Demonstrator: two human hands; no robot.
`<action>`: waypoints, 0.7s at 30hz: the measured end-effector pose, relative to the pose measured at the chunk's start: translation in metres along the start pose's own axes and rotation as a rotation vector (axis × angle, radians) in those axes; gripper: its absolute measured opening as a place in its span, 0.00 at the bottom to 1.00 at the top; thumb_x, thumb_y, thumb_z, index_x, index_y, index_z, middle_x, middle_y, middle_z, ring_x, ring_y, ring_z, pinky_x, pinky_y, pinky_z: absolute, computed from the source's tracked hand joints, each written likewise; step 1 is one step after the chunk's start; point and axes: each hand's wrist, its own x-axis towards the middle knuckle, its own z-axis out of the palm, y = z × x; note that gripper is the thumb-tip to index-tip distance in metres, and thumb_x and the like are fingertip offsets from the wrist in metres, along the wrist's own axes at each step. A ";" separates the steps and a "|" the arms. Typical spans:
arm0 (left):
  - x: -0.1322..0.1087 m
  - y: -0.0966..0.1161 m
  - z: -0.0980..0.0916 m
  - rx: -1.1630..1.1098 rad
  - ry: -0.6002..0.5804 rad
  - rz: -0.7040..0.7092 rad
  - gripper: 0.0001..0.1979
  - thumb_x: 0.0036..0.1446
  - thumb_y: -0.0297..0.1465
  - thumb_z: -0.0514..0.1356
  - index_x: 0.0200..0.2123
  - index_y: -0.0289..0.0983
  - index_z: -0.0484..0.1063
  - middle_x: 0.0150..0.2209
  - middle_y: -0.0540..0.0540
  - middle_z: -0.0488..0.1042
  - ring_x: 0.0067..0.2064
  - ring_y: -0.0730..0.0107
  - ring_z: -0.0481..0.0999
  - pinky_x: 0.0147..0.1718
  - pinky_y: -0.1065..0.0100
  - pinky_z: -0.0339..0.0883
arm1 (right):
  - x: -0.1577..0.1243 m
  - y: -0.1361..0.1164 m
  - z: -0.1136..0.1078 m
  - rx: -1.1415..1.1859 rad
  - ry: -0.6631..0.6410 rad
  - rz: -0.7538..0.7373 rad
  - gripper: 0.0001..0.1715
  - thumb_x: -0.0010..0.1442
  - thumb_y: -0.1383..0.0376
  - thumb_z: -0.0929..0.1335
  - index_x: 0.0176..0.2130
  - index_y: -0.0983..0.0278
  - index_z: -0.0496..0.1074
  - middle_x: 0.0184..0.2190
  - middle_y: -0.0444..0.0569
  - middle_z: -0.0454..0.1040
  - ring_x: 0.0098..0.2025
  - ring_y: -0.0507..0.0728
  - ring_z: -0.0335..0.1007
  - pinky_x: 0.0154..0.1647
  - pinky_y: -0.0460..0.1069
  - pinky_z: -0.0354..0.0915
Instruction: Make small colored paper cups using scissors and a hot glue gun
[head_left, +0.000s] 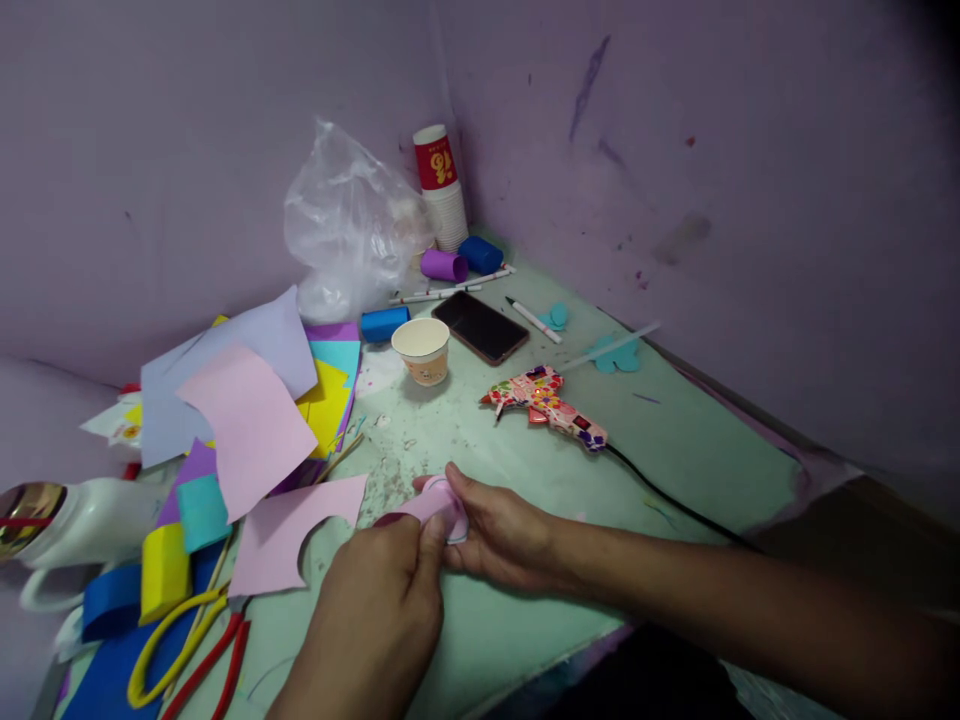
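Observation:
Near the front of the table, both hands hold a pink rolled tube [420, 505] that looks like craft foam or thick paper. My left hand [379, 600] is closed around its near end, thumb on top. My right hand [502, 530] grips the far end, where a rounded pink piece with a dark outline shows; the palm hides part of it. Just left of the hands lies a pink sheet [274, 530] with a curved cut-out. Beyond them are a small paper cup [421, 350] and a flower-patterned glue gun [544, 405] with a clear glue stick in its back.
A phone [480, 326], a marker [534, 320] and blue flower shapes [616, 353] lie farther back. Stacked paper cups [446, 200] and a plastic bag [349, 230] stand by the wall. On the left are coloured sheets [225, 370], yellow-handled scissors [161, 640], red-handled pliers [217, 665] and a white mug [97, 525].

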 end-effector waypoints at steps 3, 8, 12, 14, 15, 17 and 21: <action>0.000 0.005 -0.001 0.054 0.119 0.058 0.19 0.60 0.39 0.45 0.25 0.39 0.69 0.25 0.43 0.76 0.26 0.60 0.74 0.25 0.64 0.59 | 0.002 -0.004 0.002 0.031 -0.007 -0.020 0.22 0.70 0.59 0.52 0.43 0.68 0.67 0.33 0.51 0.75 0.35 0.54 0.73 0.46 0.52 0.64; -0.022 0.008 -0.006 -0.055 0.654 0.157 0.16 0.55 0.41 0.57 0.45 0.41 0.70 0.20 0.55 0.72 0.14 0.75 0.64 0.15 0.71 0.56 | 0.002 -0.016 0.000 0.039 -0.104 0.037 0.34 0.69 0.54 0.46 0.49 0.73 0.66 0.35 0.55 0.76 0.35 0.57 0.74 0.49 0.55 0.63; -0.027 -0.016 -0.009 -0.264 0.900 0.023 0.16 0.54 0.41 0.59 0.45 0.43 0.70 0.38 0.49 0.77 0.28 0.71 0.75 0.27 0.70 0.69 | -0.004 -0.026 -0.003 0.012 -0.234 0.122 0.39 0.67 0.52 0.45 0.49 0.78 0.67 0.40 0.62 0.75 0.42 0.61 0.74 0.53 0.57 0.59; -0.019 -0.037 -0.009 -0.395 0.758 0.096 0.15 0.52 0.40 0.61 0.43 0.44 0.71 0.43 0.48 0.77 0.38 0.66 0.76 0.38 0.66 0.72 | -0.006 -0.030 -0.004 -0.024 -0.295 0.213 0.37 0.67 0.52 0.47 0.50 0.75 0.66 0.43 0.61 0.74 0.45 0.62 0.74 0.55 0.58 0.56; -0.013 -0.047 -0.009 -0.463 0.605 0.132 0.17 0.51 0.40 0.62 0.45 0.44 0.71 0.45 0.48 0.76 0.43 0.64 0.76 0.42 0.65 0.71 | -0.008 -0.031 -0.003 -0.056 -0.311 0.273 0.35 0.66 0.52 0.48 0.51 0.73 0.66 0.43 0.60 0.75 0.45 0.63 0.74 0.55 0.59 0.55; -0.001 -0.064 -0.006 -0.635 0.239 0.253 0.25 0.48 0.39 0.65 0.51 0.44 0.68 0.52 0.45 0.73 0.52 0.59 0.72 0.49 0.62 0.68 | -0.009 -0.032 -0.001 -0.137 -0.314 0.393 0.34 0.66 0.51 0.50 0.50 0.72 0.66 0.40 0.59 0.76 0.43 0.63 0.74 0.54 0.61 0.55; 0.011 -0.074 0.003 -0.875 -0.096 0.428 0.39 0.41 0.41 0.70 0.57 0.45 0.63 0.58 0.44 0.68 0.59 0.55 0.66 0.55 0.60 0.62 | -0.007 -0.030 -0.001 -0.253 -0.281 0.581 0.38 0.64 0.47 0.50 0.48 0.74 0.68 0.35 0.61 0.76 0.37 0.64 0.75 0.47 0.61 0.58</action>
